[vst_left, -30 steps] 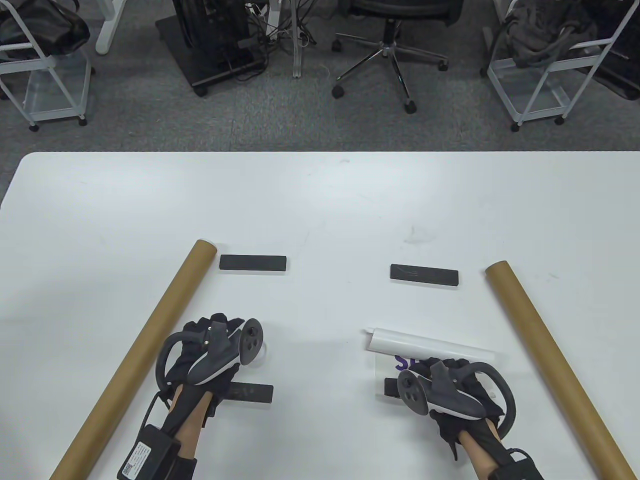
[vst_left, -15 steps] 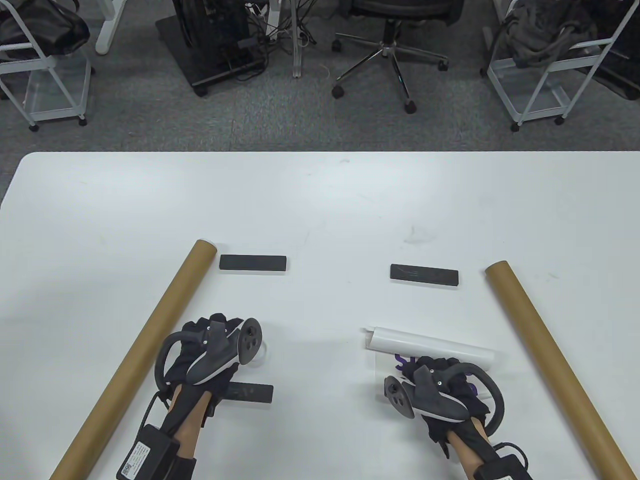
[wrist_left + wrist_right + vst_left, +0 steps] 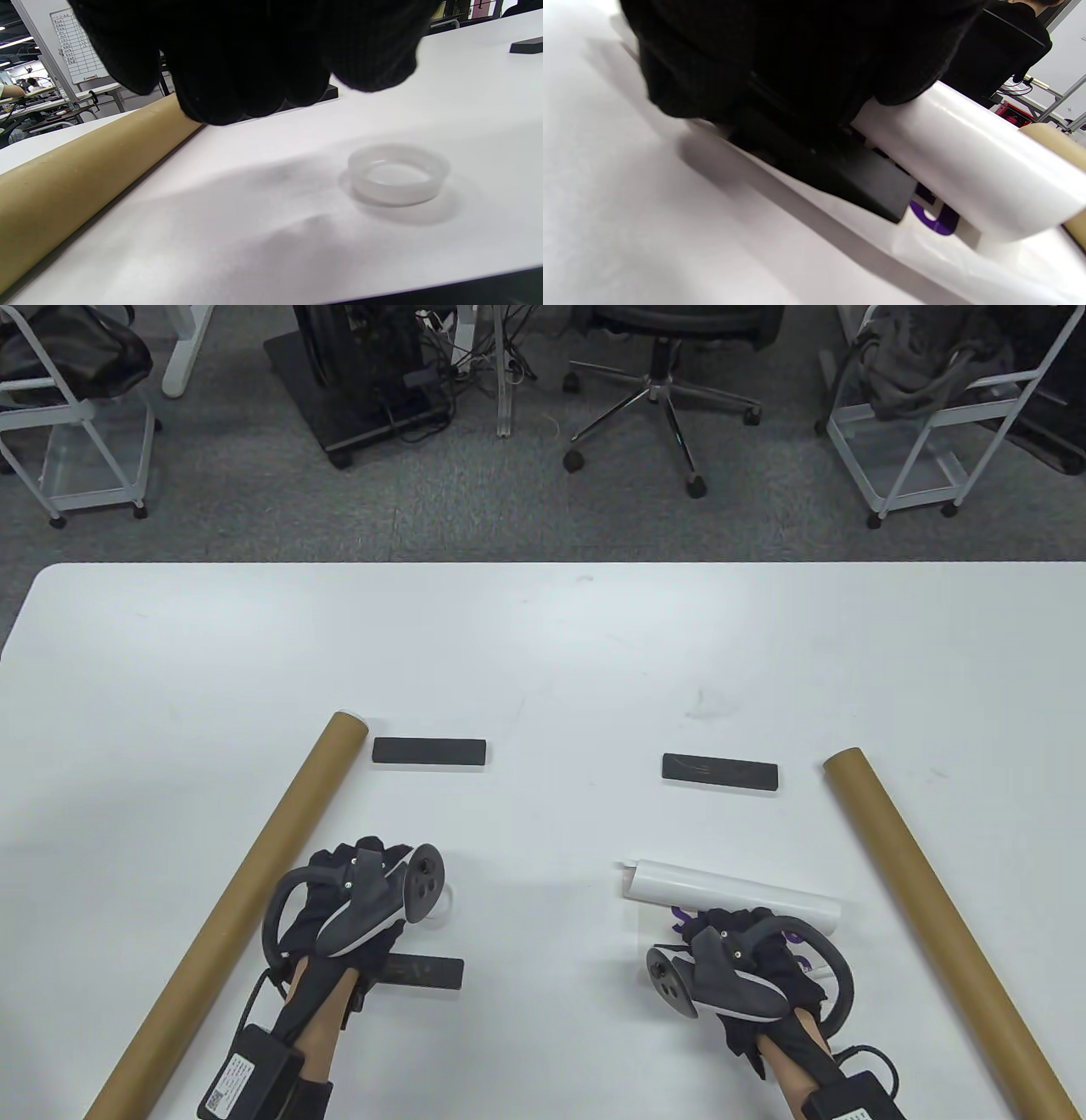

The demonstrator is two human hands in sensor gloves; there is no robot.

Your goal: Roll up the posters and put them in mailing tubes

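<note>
Down near the front edge of the white bench [image 3: 543, 661], the right hand [image 3: 747, 976] lies over the flat, unrolled end of a white poster [image 3: 730, 891] with purple lettering. The poster's rolled part sits just beyond the knuckles, touching the glove in the right wrist view. Under that hand a black bar [image 3: 835, 173] rests on the flat sheet; whether the fingers [image 3: 712, 76] are curled around it or only lying on it cannot be told, since the glove hides them in both views.

The left hand [image 3: 356, 899] hangs above the bench with its fingers [image 3: 254, 63] loosely curled and holding nothing. Below them lies a small translucent plastic end cap [image 3: 398, 173], open side up, apart from the glove. Just beside this hand runs the left mailing tube [image 3: 246, 899], a brown cardboard cylinder lying diagonally. A second black bar [image 3: 424, 973] lies by the left wrist.

The right mailing tube [image 3: 925, 916] lies diagonally on the other side, near the poster but apart from it. Two more black bars [image 3: 429, 751] [image 3: 719, 772] lie further back, well apart, between the far ends of the two tubes.
</note>
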